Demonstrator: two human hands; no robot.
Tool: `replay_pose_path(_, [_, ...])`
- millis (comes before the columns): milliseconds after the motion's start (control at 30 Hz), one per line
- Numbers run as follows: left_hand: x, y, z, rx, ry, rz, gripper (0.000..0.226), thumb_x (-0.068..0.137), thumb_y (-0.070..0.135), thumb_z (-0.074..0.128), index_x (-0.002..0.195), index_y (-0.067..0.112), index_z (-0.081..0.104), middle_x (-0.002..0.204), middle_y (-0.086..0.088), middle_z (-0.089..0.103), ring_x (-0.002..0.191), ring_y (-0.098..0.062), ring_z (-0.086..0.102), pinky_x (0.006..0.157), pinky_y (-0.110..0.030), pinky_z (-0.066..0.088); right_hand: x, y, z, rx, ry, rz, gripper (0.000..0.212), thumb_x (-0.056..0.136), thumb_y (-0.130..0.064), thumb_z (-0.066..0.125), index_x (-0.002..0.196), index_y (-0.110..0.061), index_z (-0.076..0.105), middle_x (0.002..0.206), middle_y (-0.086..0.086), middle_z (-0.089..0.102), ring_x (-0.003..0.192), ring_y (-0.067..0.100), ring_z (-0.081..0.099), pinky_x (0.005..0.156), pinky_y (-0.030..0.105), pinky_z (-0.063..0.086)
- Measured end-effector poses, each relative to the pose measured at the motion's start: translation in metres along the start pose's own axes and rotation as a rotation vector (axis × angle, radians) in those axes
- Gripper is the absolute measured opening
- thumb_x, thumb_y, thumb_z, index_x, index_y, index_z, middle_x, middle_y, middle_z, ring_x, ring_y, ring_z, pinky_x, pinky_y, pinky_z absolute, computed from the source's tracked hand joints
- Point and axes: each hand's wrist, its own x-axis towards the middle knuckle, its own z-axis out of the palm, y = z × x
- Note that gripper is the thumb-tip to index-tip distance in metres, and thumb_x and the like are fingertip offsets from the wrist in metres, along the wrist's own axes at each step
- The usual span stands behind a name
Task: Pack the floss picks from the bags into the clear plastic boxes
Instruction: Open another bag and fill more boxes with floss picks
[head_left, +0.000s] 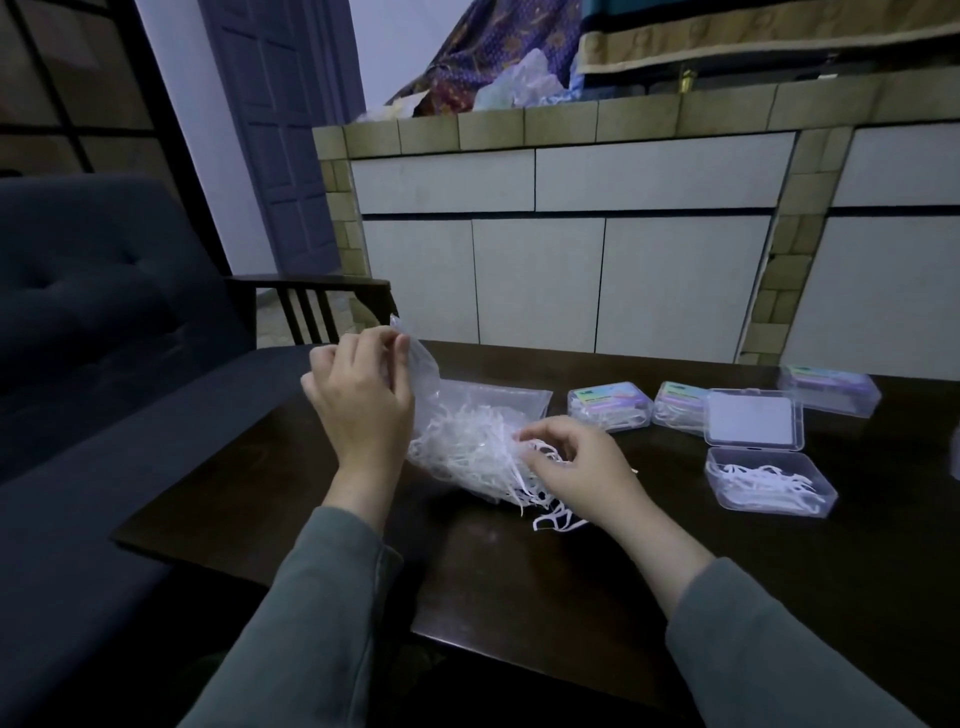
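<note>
**Drawing floss picks from a bag to fill an open box**

A person sits at a dark wooden table (519, 582), both arms in grey-green sleeves. The left hand (358, 400) pinches the upper edge of a clear plastic bag (457, 410) between thumb and fingertips, lifting it so the mouth faces right. The bag lies on the table, left of centre, crammed with white floss picks (467, 447). The right hand (571, 467) is at the bag's mouth, fingers curled around a small cluster of picks; a few more spill onto the table just below it.

To the right, near the table's middle, sits an open clear box (771, 488) with its lid (753, 418) hinged back on the far side. It holds a shallow layer of picks and appears only partly filled. Beyond it stand three closed boxes (610, 408), each carrying a pastel label.

Judging by this, the step in hand is pulling a bunch of picks out of the bag. The next move likely calls for carrying them right to the open box and laying them flat, with care that tangled picks do not drag others out.

The labels on the closed boxes are too small and blurred to read; no brand can be made out.
</note>
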Motion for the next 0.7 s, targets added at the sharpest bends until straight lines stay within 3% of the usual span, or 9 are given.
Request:
replay_pose_path(100, [-0.006,-0.005,0.004,0.008,0.000,0.006,0.022,0.097,0.035,0.051,0.098,0.016,0.063,0.087,-0.002,0.063,0.084,-0.025,0.050,0.072,-0.033,0.029,0.000,-0.001,0.003,-0.356,-0.066,-0.198,0.033,0.087,-0.040,0.060,0.120,-0.042,0.060,0.130,-0.023,0.055,0.111,0.008,0.046,0.098,0.033,0.022])
replay_pose_path(200, [-0.012,-0.009,0.008,0.015,0.008,0.031,0.015,0.096,0.028,0.056,0.097,0.014,0.063,0.081,-0.002,0.062,0.080,-0.027,0.051,0.072,-0.035,0.030,0.003,-0.004,0.007,-0.636,-0.144,-0.305,0.056,0.087,-0.047,0.054,0.141,-0.038,0.042,0.141,-0.019,0.045,0.115,0.014,0.039,0.098,0.038,0.021])
replay_pose_path(433, [-0.016,-0.015,0.012,0.038,-0.008,0.017,0.010,0.094,0.016,0.057,0.102,0.015,0.064,0.081,-0.003,0.064,0.077,-0.028,0.053,0.072,-0.037,0.032,0.009,-0.011,0.006,-0.908,-0.137,-0.364,0.044,0.084,-0.056,0.051,0.120,-0.031,0.056,0.117,-0.009,0.062,0.110,0.019,0.045,0.097,0.044,0.023])
replay_pose_path(700, [-0.008,-0.020,0.009,0.082,0.009,-0.046,0.027,0.098,0.030,0.040,0.105,0.016,0.062,0.083,-0.003,0.065,0.080,-0.027,0.052,0.076,-0.034,0.025,-0.002,-0.004,-0.020,-1.022,-0.091,-0.054,0.048,0.086,-0.056,0.051,0.128,-0.033,0.052,0.120,-0.003,0.061,0.119,0.022,0.047,0.098,0.044,0.027])
